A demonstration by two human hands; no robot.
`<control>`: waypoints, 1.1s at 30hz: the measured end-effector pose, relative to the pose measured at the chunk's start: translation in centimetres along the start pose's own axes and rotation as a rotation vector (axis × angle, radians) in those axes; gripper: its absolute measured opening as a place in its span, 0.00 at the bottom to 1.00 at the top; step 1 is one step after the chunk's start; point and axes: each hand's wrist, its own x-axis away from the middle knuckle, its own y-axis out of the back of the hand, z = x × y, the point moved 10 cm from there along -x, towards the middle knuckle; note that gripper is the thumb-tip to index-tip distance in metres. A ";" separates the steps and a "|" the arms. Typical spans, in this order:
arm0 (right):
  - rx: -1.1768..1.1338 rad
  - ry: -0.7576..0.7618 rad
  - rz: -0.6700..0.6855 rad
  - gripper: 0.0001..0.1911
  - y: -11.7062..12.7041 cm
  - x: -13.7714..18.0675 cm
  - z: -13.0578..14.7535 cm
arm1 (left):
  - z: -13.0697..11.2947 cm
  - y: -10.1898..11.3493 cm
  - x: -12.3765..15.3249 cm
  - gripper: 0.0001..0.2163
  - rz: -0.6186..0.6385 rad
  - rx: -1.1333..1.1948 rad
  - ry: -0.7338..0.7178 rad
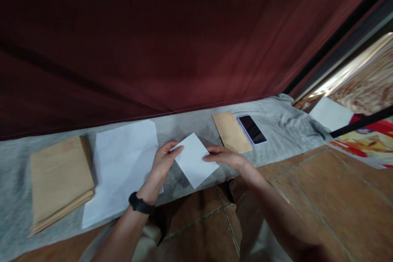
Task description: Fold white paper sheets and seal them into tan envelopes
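Observation:
A folded white sheet of paper (pixel 194 159) is held between both hands just above the grey cloth (pixel 184 125). My left hand (pixel 162 161), with a black watch on the wrist, pinches the paper's left corner. My right hand (pixel 222 155) grips the paper's right edge with closed fingers. A stack of white paper (pixel 123 163) lies just left of my left hand. A single brown envelope (pixel 231 132) lies past my right hand.
A thick pile of brown envelopes (pixel 58 180) sits at the far left on the cloth. A black phone (pixel 252 129) lies beside the single envelope. A dark red curtain (pixel 153 37) hangs behind. Tiled floor (pixel 322 192) and my knees are below.

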 end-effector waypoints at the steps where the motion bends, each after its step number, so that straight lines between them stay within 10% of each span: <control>1: -0.047 -0.018 0.031 0.19 -0.7 0.1 0.0 | 0.0 -0.1 0.0 0.24 0.010 -0.008 0.004; 18: -0.224 0.010 -0.351 0.19 2.0 -1.8 -1.0 | 0.0 -2.3 0.4 0.21 0.200 -0.061 0.013; 33: -0.026 -0.040 -0.196 0.16 1.0 -3.0 -1.1 | 0.7 -2.6 0.1 0.18 0.257 -0.162 0.033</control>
